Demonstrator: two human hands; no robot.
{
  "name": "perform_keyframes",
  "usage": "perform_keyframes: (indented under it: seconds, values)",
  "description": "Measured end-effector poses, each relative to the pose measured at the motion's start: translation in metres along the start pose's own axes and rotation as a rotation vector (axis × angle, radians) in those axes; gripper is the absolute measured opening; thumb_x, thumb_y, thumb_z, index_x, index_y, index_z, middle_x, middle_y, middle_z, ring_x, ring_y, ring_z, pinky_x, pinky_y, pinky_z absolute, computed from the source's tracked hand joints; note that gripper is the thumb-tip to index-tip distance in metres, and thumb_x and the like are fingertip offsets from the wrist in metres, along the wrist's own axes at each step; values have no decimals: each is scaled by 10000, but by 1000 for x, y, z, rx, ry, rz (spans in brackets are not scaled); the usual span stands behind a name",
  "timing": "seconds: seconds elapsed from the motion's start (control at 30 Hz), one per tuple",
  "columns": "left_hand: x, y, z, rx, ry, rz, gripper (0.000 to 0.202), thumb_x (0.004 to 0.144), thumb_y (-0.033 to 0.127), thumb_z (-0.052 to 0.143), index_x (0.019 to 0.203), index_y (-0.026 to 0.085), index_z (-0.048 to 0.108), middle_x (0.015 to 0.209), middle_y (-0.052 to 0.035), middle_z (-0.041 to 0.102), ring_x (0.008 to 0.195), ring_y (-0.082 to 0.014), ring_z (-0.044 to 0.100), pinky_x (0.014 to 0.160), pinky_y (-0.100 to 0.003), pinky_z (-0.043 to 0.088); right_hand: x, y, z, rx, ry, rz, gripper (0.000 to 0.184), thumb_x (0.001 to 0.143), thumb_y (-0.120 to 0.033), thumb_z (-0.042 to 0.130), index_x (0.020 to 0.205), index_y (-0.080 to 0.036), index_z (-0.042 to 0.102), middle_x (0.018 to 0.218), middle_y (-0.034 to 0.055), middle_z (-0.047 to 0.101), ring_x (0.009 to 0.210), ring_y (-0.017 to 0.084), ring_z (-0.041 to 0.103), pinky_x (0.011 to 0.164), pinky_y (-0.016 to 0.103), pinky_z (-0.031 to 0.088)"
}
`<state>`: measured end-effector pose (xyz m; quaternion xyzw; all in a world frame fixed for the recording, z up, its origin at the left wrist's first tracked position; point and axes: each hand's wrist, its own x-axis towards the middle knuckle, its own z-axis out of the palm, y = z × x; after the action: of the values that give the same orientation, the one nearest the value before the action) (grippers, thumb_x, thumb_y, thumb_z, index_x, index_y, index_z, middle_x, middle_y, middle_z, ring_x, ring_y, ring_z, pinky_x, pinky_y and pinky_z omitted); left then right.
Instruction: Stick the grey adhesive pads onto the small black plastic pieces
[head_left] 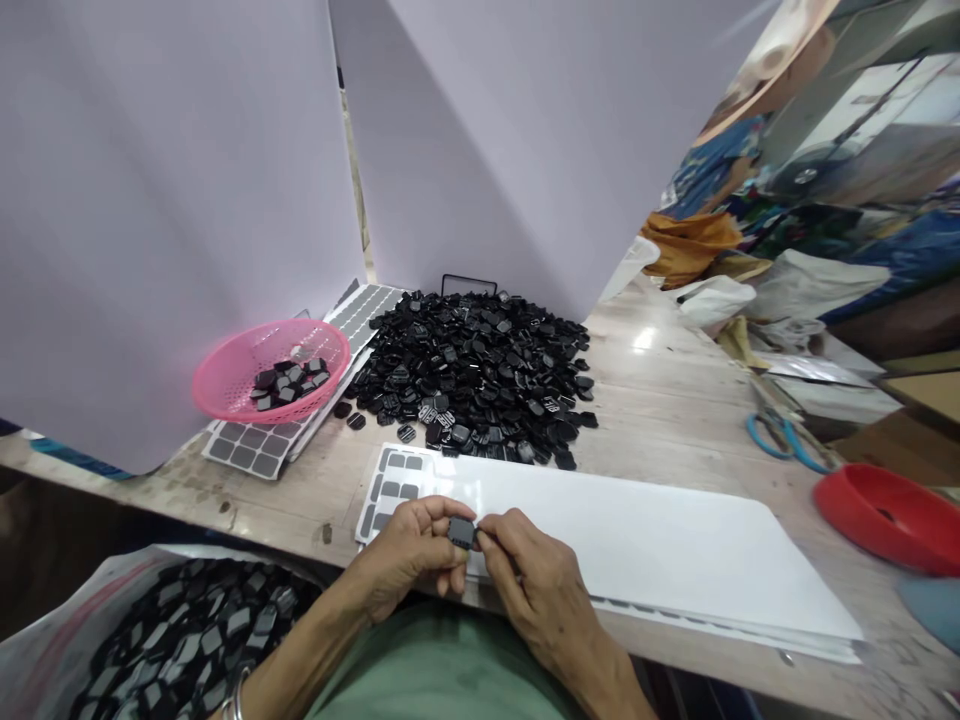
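My left hand and my right hand meet at the table's near edge and pinch one small black plastic piece between their fingertips. They hover over a white sticker sheet that carries a few grey square stickers at its left end. Beyond the sheet lies a large heap of black pieces. A pink basket at the left holds several pieces with grey stickers on them.
More grey sticker sheets lie under and behind the basket. A bag of black pieces sits at my lower left. Blue-handled scissors and a red bowl lie at the right. White boards stand behind the table.
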<state>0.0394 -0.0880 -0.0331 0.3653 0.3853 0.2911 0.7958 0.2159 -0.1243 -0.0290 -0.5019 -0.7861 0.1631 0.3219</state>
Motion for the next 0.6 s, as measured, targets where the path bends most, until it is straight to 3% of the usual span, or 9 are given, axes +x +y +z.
perform_keyframes:
  seconds: [0.37,0.6]
  values:
    - [-1,0,1,-8,22,14,373,634,105,672,997,130,588,596,10,635,440,-85,551,424,-163,384,0,-3,0,-47,-43,22,240,984,-198,328,906,-199,555,777,20,545,659,149,545,596,257,396]
    - [0,-2,2,7,13,42,339,760,378,678,960,118,588,493,-3,606,398,-83,515,396,-153,342,4,-9,2,-69,-61,-3,251,989,-200,317,859,-197,532,766,21,531,667,154,538,592,262,383]
